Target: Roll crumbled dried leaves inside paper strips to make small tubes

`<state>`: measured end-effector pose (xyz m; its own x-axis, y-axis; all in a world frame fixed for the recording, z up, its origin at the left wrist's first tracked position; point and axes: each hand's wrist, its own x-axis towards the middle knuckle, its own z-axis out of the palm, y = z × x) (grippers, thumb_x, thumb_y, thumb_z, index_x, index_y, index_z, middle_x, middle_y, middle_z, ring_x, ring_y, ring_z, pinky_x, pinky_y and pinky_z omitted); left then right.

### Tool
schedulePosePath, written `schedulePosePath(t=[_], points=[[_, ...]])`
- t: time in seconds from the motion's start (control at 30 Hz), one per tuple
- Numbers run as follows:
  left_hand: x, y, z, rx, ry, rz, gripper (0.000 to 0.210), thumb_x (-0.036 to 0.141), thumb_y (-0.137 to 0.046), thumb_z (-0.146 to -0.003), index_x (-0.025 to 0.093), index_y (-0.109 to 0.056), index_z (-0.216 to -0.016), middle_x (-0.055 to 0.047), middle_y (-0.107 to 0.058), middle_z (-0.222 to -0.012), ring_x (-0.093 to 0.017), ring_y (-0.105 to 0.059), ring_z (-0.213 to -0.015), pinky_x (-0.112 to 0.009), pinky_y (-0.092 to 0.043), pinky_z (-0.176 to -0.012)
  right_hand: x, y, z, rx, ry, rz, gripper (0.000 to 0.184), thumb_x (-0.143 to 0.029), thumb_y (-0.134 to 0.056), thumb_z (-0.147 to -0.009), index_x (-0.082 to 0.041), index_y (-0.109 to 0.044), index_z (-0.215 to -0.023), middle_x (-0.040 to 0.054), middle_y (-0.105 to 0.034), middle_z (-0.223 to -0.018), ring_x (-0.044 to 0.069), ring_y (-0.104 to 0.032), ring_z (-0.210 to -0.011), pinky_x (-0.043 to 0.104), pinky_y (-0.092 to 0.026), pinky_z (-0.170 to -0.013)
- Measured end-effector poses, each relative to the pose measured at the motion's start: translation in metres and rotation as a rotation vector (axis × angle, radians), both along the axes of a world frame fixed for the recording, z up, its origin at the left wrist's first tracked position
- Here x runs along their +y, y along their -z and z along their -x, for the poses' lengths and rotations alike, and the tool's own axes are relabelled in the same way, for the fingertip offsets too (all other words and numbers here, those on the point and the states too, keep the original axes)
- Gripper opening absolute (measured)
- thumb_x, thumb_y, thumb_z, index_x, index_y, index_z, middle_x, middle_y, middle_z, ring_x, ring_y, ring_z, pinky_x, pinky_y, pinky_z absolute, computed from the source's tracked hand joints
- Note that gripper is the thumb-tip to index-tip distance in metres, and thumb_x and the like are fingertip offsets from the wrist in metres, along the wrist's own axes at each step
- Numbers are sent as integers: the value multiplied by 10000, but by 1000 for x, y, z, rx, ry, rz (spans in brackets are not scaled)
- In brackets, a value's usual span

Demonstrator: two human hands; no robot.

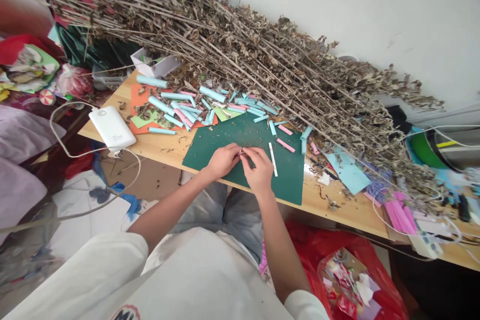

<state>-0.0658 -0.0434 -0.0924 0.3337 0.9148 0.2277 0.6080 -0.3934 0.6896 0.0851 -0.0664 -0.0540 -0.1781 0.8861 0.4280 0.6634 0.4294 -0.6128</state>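
Observation:
Over the front of the green cutting mat [210,145], my left hand [224,160] and my right hand [258,167] meet with fingertips pinched together. Between them is a small thing, mostly hidden by the fingers and too small to name. To the right of my right hand, a thin white strip [273,159] lies on the mat. Blue rolled paper tubes [212,94] and pink ones [285,145] are scattered behind and beside the hands, with bits of dried leaf among them.
A big heap of dried leafy stalks [225,35] covers the back of the wooden table [345,205]. A white power bank [112,127] with a cable sits at the left edge. Blue paper [348,170] lies right. Below hangs a red bag [311,240] of scraps.

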Motion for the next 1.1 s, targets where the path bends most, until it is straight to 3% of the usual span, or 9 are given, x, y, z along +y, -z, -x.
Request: schedulePosePath(t=[0.23, 0.33, 0.5, 0.63, 0.9, 1.1], points=[[0, 2, 0, -18, 15, 14, 183, 258, -484, -951, 176, -646, -925, -63, -631, -937, -174, -623, -845, -251, -456, -706, 3, -9, 3, 18, 42, 52, 257, -314, -621, -863, -213, -624, -1100, 68, -652, -951, 180, -627, -819, 326, -541, -786], [1, 4, 1, -39, 16, 10, 190, 253, -480, -952, 169, -643, -903, -63, -630, -936, -171, -622, -840, -254, -457, -714, 6, -8, 6, -1, 65, 154, 346, -355, -661, -828, -205, -638, -1140, 49, -668, -859, 176, -611, -728, 318, -529, -734], [1, 5, 0, -3, -1, -9, 213, 262, -484, -955, 151, -636, -857, -60, -614, -858, -161, -598, -757, -249, -436, -657, 9, -8, 7, 175, 9, 347, 249, -369, -607, -854, -216, -711, -1021, 21, -706, -788, 152, -622, -655, 280, -526, -678], [0, 2, 0, -16, 5, -14, 232, 282, -463, -968, 158, -650, -907, -63, -622, -874, -160, -606, -787, -245, -445, -683, 8, -8, 8, 333, 44, 349, 230, -383, -589, -861, -202, -722, -909, 48, -732, -865, 168, -661, -737, 281, -539, -689], [-1, -3, 1, -36, 34, -1, 204, 264, -489, -954, 169, -652, -877, -55, -629, -898, -154, -601, -795, -236, -432, -689, 6, -3, 7, 492, 47, 403, 232, -401, -620, -837, -186, -693, -887, 39, -713, -795, 152, -650, -658, 277, -549, -640], [0, -2, 0, -40, 22, -5, 237, 313, -483, -966, 176, -656, -882, -53, -633, -906, -149, -603, -791, -234, -429, -684, 6, -3, 1, 373, 55, 324, 232, -380, -561, -890, -206, -712, -909, 48, -726, -856, 159, -665, -680, 301, -566, -672]])
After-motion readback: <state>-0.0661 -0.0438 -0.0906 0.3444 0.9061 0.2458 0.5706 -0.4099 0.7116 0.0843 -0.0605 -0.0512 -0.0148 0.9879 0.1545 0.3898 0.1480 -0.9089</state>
